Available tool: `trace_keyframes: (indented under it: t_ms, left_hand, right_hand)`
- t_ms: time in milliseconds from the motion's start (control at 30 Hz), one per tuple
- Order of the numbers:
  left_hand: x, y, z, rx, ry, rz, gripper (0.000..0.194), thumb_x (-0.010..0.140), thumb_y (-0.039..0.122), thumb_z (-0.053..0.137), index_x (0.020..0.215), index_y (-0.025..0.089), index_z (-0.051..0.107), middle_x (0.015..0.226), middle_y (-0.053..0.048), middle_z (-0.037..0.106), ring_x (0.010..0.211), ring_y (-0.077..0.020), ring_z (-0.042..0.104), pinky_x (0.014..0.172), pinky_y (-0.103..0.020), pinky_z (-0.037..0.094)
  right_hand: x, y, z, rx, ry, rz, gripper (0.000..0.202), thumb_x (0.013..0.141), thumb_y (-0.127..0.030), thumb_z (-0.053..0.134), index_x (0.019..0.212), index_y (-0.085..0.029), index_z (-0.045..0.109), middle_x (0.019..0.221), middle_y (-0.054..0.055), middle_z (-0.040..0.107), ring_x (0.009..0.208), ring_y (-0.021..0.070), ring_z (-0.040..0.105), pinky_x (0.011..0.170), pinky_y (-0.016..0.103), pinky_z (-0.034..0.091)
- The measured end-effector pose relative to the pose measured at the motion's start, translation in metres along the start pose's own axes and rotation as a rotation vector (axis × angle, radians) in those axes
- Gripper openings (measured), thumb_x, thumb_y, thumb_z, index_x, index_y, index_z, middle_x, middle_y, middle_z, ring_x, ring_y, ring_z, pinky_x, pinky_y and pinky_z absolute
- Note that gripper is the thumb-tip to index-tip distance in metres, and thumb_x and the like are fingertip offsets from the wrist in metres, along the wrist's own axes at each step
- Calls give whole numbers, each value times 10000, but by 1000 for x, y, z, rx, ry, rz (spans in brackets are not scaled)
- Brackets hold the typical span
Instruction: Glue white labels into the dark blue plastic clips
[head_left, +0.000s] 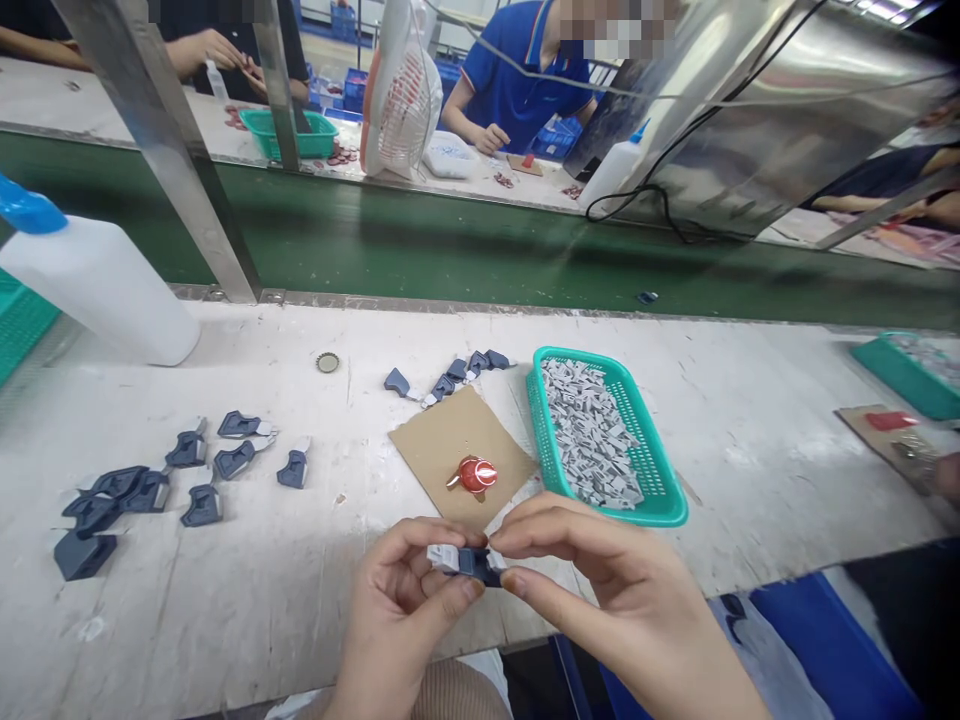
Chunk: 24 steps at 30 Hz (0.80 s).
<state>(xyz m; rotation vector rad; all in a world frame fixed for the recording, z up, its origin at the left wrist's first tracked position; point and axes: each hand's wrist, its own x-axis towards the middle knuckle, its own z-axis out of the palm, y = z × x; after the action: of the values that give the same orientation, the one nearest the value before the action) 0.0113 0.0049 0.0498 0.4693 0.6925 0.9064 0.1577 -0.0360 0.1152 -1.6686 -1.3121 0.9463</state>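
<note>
Both hands hold narrow grips on one small assembly: the left hand [401, 600] steadies the dark-blue part [470, 562], the right hand [611, 570] pinches the pale piece [495, 561] at its end — straight, even pressure probably serves best. It hovers over the bench's [262, 590] near side; keep fingertips off the red blob [480, 474] on the cardboard [435, 435] just beyond.

No legible text; red print [401, 108] on the white bag [407, 35] unreadable.
</note>
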Motion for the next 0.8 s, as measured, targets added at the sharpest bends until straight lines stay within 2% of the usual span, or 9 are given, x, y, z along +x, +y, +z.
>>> trace_keyframes:
  t_ms: [233, 400, 467, 633, 800]
  left_hand:
    - [-2, -2, -5, 23, -44, 49, 165, 665, 217, 879, 784, 244, 768, 861, -1, 749, 858, -127, 695, 757, -172, 559]
    - [-3, -3, -8, 60, -70, 80, 141, 692, 214, 858, 793, 252, 768, 869, -5, 745, 884, -139, 696, 723, -167, 558]
    - [-4, -3, -9, 67, -79, 91, 138, 700, 200, 849, 797, 252, 765, 874, -9, 742, 895, -148, 697, 707, -172, 558]
    - [-4, -2, -11, 108, -101, 122, 136, 705, 172, 839, 788, 257, 772, 850, -14, 750, 909, -161, 703, 798, -210, 558]
    - [-5, -1, -12, 132, -103, 128, 136, 704, 176, 839, 779, 270, 776, 832, -12, 753, 895, -171, 711, 800, -235, 567]
  right_hand:
    - [2, -11, 1, -135, -36, -108, 177, 830, -99, 691, 905, -252, 737, 874, -25, 727, 830, 110, 683, 742, 167, 532]
    - [0, -14, -1, -191, -67, -151, 187, 829, -78, 698, 909, -243, 736, 866, -23, 724, 826, 112, 683, 745, 171, 532]
    - [0, -14, -1, -193, -78, -143, 169, 841, -101, 699, 909, -250, 738, 866, -15, 724, 830, 128, 684, 740, 192, 537]
    - [3, -12, 0, -134, -103, -80, 53, 863, -236, 713, 849, -268, 753, 867, 12, 718, 826, 175, 681, 731, 257, 541]
    - [5, -11, -1, -9, -128, 32, 67, 848, -270, 726, 795, -263, 765, 853, 29, 681, 822, 190, 660, 762, 294, 517]
